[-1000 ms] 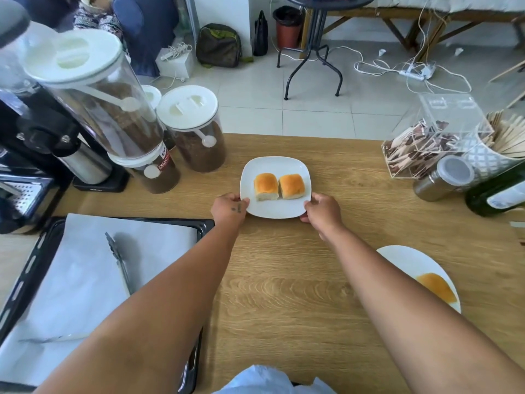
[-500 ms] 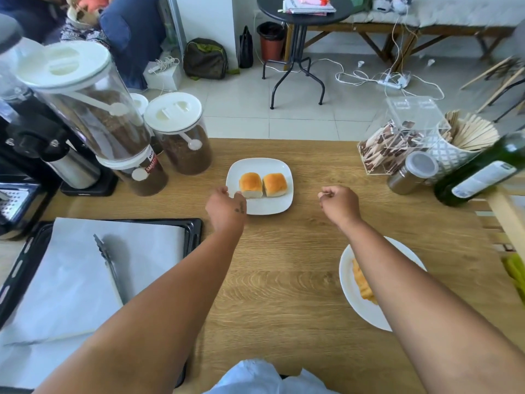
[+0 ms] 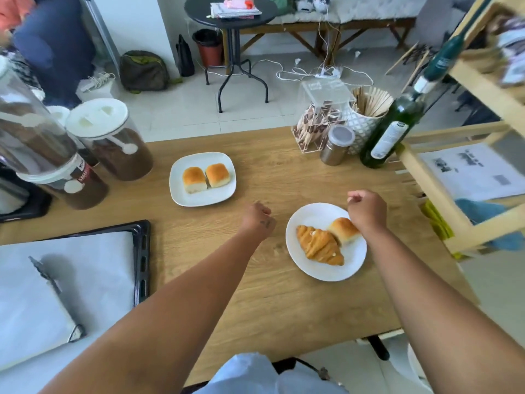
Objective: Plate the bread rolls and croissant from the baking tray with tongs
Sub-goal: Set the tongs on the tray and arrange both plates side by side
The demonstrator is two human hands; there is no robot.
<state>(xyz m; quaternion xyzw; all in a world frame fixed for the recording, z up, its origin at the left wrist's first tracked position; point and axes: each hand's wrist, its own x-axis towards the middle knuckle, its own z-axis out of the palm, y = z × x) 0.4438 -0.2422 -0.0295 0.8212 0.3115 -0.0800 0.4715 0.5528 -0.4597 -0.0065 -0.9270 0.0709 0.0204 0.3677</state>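
The wooden table (image 3: 284, 294) carries everything, and places here are given from the square plate (image 3: 181, 194) at its far middle. To the near left of that plate lies the black baking tray (image 3: 143, 251), lined with white paper (image 3: 85, 265); no bread is on it, and the tongs (image 3: 51, 282) rest on the paper with their looped end toward the person. To the left of the square plate stand two clear canisters (image 3: 113, 143) of brown grounds with white lids. To its right, at the table's far edge, are a green bottle (image 3: 389, 137), a clear box of sachets (image 3: 321, 120) and a steel shaker (image 3: 336, 145). To the near right of the square plate sits a round plate (image 3: 326, 271) holding the croissant (image 3: 318, 245) and one bread roll (image 3: 341, 228), touching each other. Two bread rolls (image 3: 206, 177) sit side by side on the square plate itself. The left hand (image 3: 257, 220) hovers between the two plates, fingers curled in, grasping nothing. The right hand (image 3: 368, 209) is loosely clenched at the round plate's far rim, just above the single roll, empty as well.
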